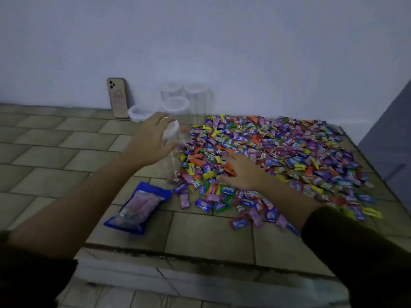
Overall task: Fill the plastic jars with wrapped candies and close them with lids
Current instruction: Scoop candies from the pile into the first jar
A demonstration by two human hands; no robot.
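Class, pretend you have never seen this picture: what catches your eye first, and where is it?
A bright heap of wrapped candies covers the right side of the tiled surface, with the right hand on it. At the heap's left edge, the left hand grips a clear jar.

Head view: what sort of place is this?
Probably a home, not a factory: a tiled ledge against a bare painted wall, a phone propped on the wall, wrapped candies heaped straight on the tiles.
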